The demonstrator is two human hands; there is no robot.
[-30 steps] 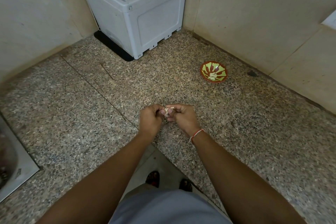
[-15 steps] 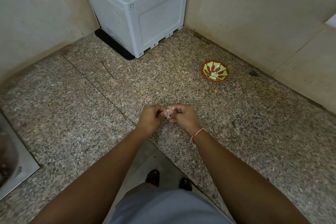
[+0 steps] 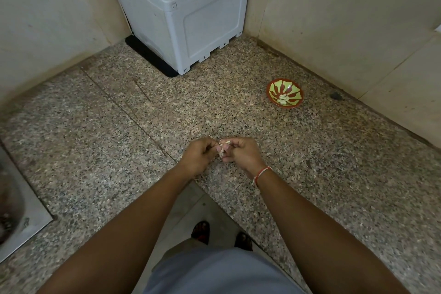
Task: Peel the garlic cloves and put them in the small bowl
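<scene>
Bottom of frame: grey cloth of the person's clothing (image 3: 214,274), cut off by the lower edge; just above it two sandalled feet (image 3: 200,231) on the floor, partly hidden by the cloth. Both forearms run up to frame centre. Left hand (image 3: 198,155) & right hand (image 3: 243,153) meet over the speckled granite counter (image 3: 95,145), fingers of both curled, pinching one garlic clove (image 3: 222,149) btwn them. Clove mostly hidden by fingertips; only a pale bit w/ thin skin strands shows at top, so how much is peeled can't be told. Red-white thread band (image 3: 262,173) on right wrist. Lower left: steel sink (image 3: 21,217), cut off by frame edge, contents dark & unclear. Farther, right of centre: small bowl (image 3: 284,96), red w/ green pattern, well apart from hands, a few pale peeled cloves (image 3: 282,99) inside; count unclear. Small dark spot (image 3: 336,96) near wall, can't ID. Top centre: grey plastic box (image 3: 186,14) in the corner, top cut off.
</scene>
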